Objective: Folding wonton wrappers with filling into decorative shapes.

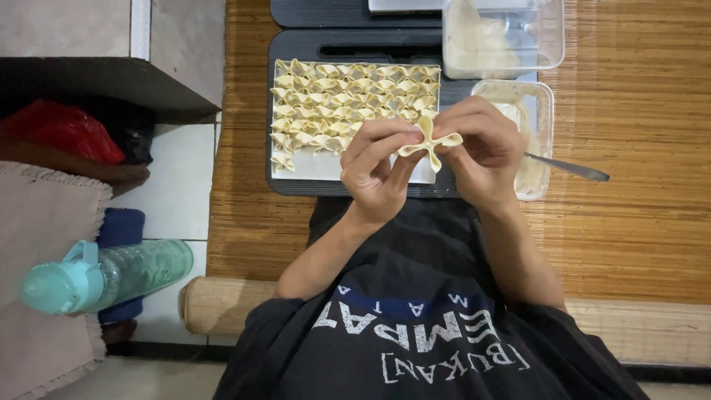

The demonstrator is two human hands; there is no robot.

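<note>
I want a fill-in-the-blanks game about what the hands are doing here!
1. Both hands, left hand and right hand, pinch one pale folded ____ between their fingers.
2. Rows of finished folded pieces lie on the flat white rectangular tray, which sits on a ____ board.
3. The metal spoon rests in a clear ____ tub.
4. The capped teal water bottle lies on its ____.

Missing words: dumpling; black; plastic; side

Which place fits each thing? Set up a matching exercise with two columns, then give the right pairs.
Things:
1. folded dumpling
2. water bottle
3. spoon
4. red bag

Places:
A. lying on the floor at the left
B. under the dark shelf
C. pinched between both hands
D. resting in a clear tub of filling

Pairs: 1-C, 2-A, 3-D, 4-B
</note>
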